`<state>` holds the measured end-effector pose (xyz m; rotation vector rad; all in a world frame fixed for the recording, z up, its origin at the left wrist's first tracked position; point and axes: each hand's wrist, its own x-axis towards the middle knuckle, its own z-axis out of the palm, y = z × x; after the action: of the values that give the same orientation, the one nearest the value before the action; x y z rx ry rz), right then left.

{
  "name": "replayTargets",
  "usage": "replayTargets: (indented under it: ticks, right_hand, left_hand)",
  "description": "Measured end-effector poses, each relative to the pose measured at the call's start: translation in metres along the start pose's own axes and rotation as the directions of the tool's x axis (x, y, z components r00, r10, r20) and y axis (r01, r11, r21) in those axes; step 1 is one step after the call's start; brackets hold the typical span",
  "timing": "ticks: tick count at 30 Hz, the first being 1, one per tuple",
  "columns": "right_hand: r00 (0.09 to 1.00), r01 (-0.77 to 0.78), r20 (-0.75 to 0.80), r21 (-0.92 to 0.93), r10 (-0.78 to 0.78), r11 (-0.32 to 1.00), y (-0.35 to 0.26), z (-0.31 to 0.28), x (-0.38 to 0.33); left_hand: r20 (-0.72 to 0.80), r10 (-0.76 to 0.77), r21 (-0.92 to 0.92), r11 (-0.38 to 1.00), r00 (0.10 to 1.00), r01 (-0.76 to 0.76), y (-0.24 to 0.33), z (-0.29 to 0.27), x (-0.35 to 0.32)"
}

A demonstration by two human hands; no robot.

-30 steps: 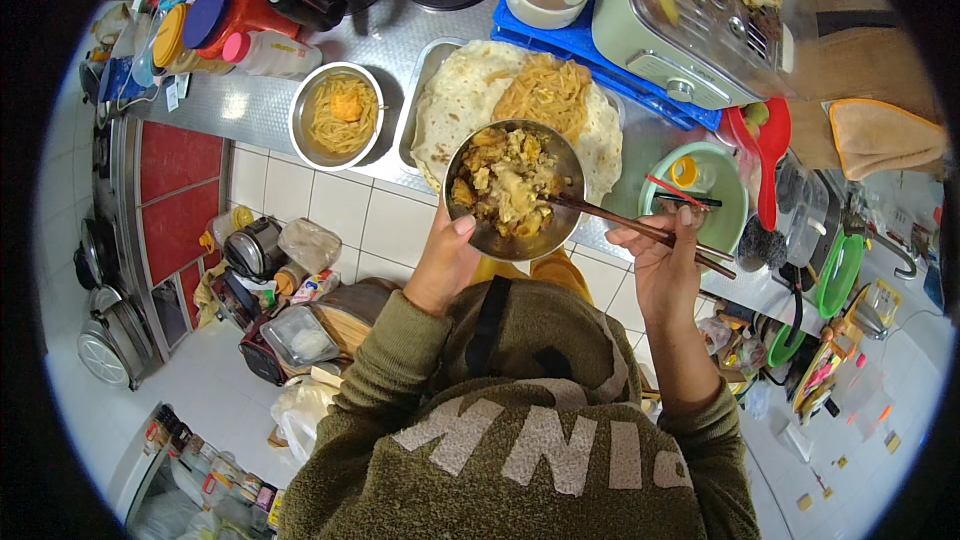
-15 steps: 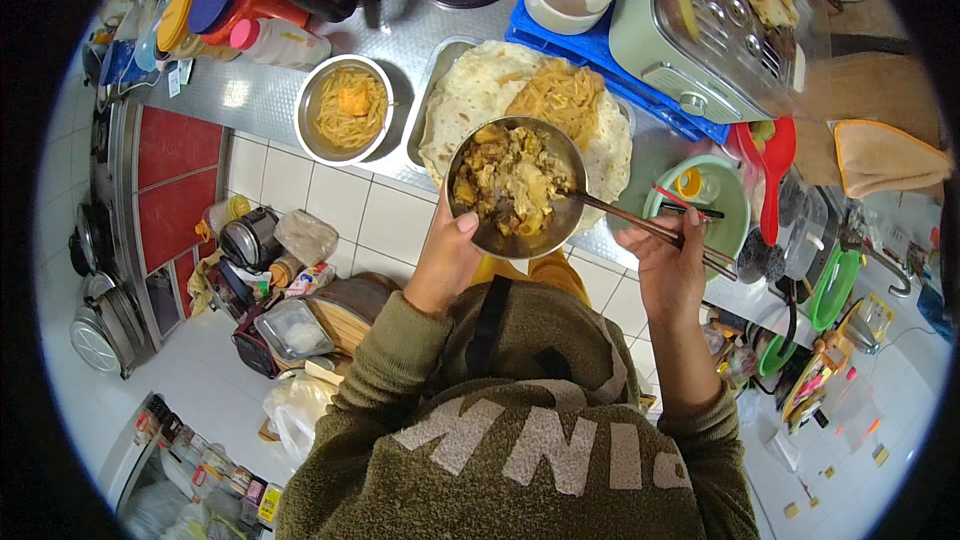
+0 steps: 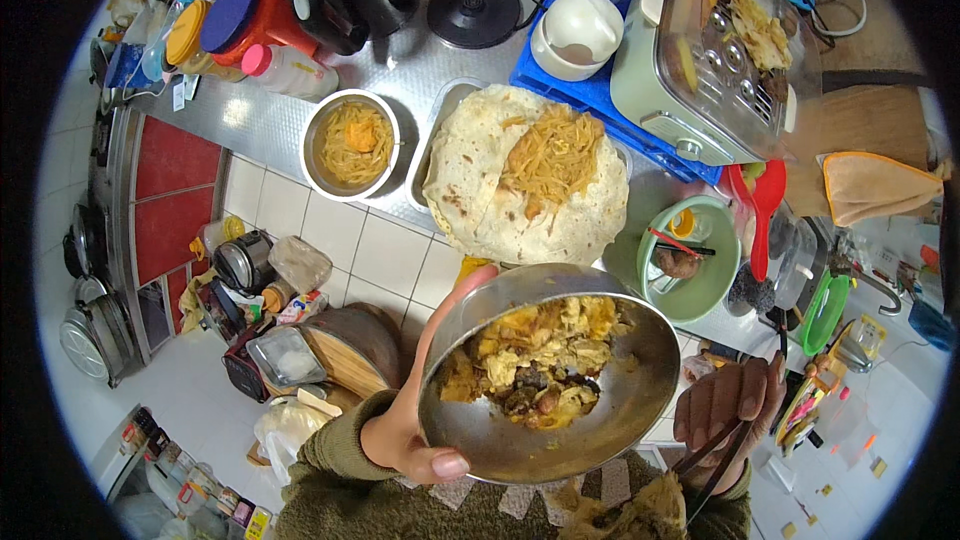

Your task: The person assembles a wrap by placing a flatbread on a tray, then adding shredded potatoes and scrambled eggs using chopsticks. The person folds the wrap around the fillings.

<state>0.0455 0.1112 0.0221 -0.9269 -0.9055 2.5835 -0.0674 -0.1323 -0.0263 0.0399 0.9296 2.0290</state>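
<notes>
L hand (image 3: pixel 400 430) fingers grip steel bowl (image 3: pixel 550 375) rim, tilted twd body; R hand (image 3: pixel 725 405) just right of bowl, fingers closed on chopsticks (image 3: pixel 715 460), long axis pointing down-left.

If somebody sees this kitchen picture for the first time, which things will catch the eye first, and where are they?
First comes the steel bowl of cooked food, low in the middle, held up by the left hand. Beside it at lower right, the right hand holds dark chopsticks. Above the bowl, on the metal counter, lies a large flatbread topped with shredded filling, with a small bowl of shreds at its left.
</notes>
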Motion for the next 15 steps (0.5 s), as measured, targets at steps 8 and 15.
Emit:
replayTargets:
  ticks: [8, 15]
  right_hand:
    - [1.000, 0.018, 0.022, 0.023, -0.018, 1.000, 0.004, 0.005, -0.005]
    - [0.996, 0.071, -0.067, 0.112, -0.064, 0.991, 0.010, 0.006, -0.003]
  left_hand:
    - [0.038, -0.026, -0.041, 0.999, 0.999, 0.027, 0.006, 0.001, 0.000]
    - [0.053, -0.019, -0.022, 1.000, 0.998, 0.020, 0.005, -0.001, 0.007]
